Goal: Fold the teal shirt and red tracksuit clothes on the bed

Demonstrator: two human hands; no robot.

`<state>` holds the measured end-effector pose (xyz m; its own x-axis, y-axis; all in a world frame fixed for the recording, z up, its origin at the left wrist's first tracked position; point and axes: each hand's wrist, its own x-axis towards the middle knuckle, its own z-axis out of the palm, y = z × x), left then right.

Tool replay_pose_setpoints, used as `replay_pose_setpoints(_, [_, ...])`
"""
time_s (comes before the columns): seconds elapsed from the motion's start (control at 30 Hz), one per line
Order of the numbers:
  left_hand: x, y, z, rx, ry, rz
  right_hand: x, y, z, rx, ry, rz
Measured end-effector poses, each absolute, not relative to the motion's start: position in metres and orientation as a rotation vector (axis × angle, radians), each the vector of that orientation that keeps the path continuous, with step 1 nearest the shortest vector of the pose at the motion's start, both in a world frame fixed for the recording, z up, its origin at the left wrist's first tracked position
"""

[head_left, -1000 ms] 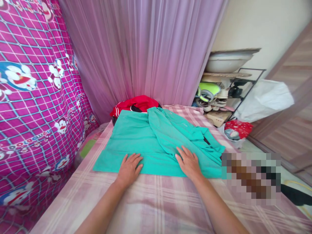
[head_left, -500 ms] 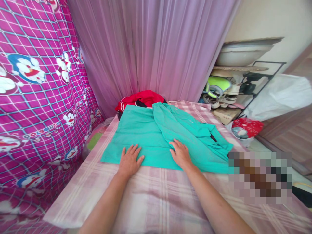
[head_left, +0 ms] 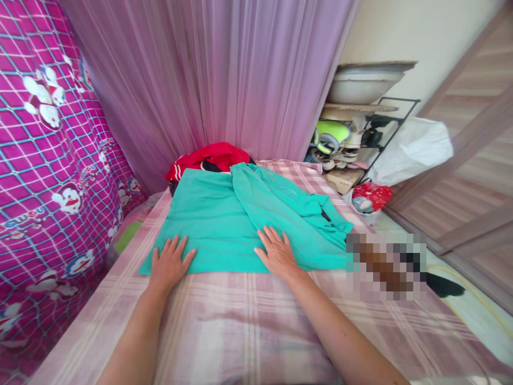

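Note:
A teal garment (head_left: 204, 214) lies spread on the bed, its right part folded over on itself in loose creases. I cannot tell its exact kind. My left hand (head_left: 169, 263) rests flat near the garment's front left corner, fingers spread and touching the cloth. Further right, my right hand (head_left: 277, 252) presses palm down on the front edge beside the folded-over part, also with fingers apart. Neither hand grips anything.
Behind the garment lies a red piece of clothing (head_left: 224, 155) against the purple curtain (head_left: 224, 69). The bed has a checked sheet (head_left: 224, 331). A pink patterned cloth (head_left: 60, 176) hangs at left. A shoe rack (head_left: 387, 144) stands at back right; a blurred patch covers something near the right edge.
The view has turned to the right. My left hand has slid left along the garment toward its corner, so my hands are further apart. My right hand stays near the folded part.

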<state>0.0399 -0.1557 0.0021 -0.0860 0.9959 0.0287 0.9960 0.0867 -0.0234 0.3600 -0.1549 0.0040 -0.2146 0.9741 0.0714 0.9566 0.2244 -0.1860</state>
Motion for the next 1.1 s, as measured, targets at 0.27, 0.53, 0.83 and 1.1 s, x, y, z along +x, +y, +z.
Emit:
replay_pose_setpoints(0.27, [0.034, -0.151, -0.004, -2.104, -2.268, 0.009, 0.435, -0.148, -0.001, -2.135, -2.135, 0.158])
replay_pose_setpoints(0.53, [0.027, -0.147, -0.013, -2.096, -2.233, -0.074, 0.475, -0.158, -0.007, -2.044, -2.134, 0.039])
replay_pose_setpoints(0.83, [0.029, -0.150, -0.013, -2.079, -2.198, -0.083, 0.497, -0.159, -0.021, -2.045, -2.032, -0.018])
replay_pose_setpoints(1.1, [0.024, -0.143, -0.004, -2.138, -2.268, 0.011, 0.508, -0.149, -0.028, -2.075, -1.832, -0.043])
